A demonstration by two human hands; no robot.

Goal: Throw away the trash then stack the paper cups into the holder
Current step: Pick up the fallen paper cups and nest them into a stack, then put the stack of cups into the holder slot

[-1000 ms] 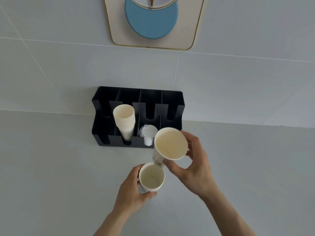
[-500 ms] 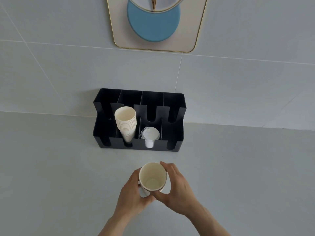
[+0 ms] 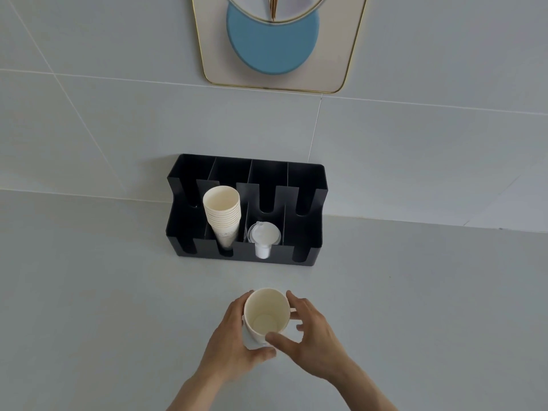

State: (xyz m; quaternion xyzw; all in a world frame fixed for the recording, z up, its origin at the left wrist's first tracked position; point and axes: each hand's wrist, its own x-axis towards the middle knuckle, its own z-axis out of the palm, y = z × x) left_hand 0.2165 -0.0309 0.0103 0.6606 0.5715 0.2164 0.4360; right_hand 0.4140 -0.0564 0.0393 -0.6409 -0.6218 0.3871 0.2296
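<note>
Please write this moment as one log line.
left hand: grips paper cup | right hand: at paper cup, grip unclear | holder: cup stack, lids | paper cup: outside holder

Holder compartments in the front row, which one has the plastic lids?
The third from the left, where the clear lids sit; the paper cup stack fills the second, just left of it.

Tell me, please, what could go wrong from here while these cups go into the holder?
The cup stack in the black holder leans, so adding more could tip it. The lids in the next compartment might get knocked. The left hand and right hand grip the held cup by its thin wall; squeezing may dent it.
</note>
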